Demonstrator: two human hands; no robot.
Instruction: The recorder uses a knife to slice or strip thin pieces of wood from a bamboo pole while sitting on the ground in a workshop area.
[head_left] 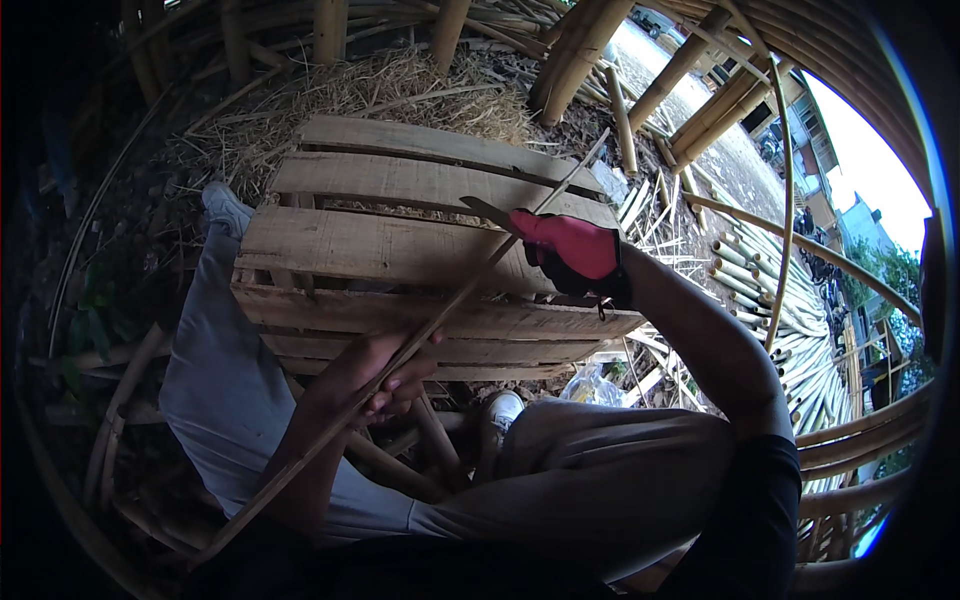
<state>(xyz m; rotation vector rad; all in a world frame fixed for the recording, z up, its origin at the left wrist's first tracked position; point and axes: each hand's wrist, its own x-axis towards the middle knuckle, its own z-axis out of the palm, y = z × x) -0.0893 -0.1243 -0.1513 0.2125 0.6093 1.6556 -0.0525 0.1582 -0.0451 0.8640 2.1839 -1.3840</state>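
- From my remote feed, I log one worker seated at a low slatted wooden table (pixel 360 240), both hands over it or at its near edge, well apart from each other.
- Left hand (pixel 390 378): bare, curled closed around a long thin strip (pixel 460 293), at the near edge of the table.
- Strip: brown, slender; I trace it slantwise from the near left, past the left forearm (pixel 305 470), over the slats to the far right.
- Right hand (pixel 578 250): in a red-and-black glove, farther out and to the right, closed on a knife (pixel 484 210).
- Knife: dark blade pointing left, crossing the strip above the slats. I cannot tell whether the edge bites into it; the handle is mostly hidden in the grip.
- Legs in pale trousers (pixel 620 470); one light shoe (pixel 228 208) left of the table, another (pixel 502 410) just below its near edge.
- Clear plastic (pixel 595 386) on the ground, near right of the table.
- Far side: dry straw (pixel 400 100) and a thick bamboo post (pixel 578 65).
- Right: I note a large stack of pale bamboo poles (pixel 800 375).
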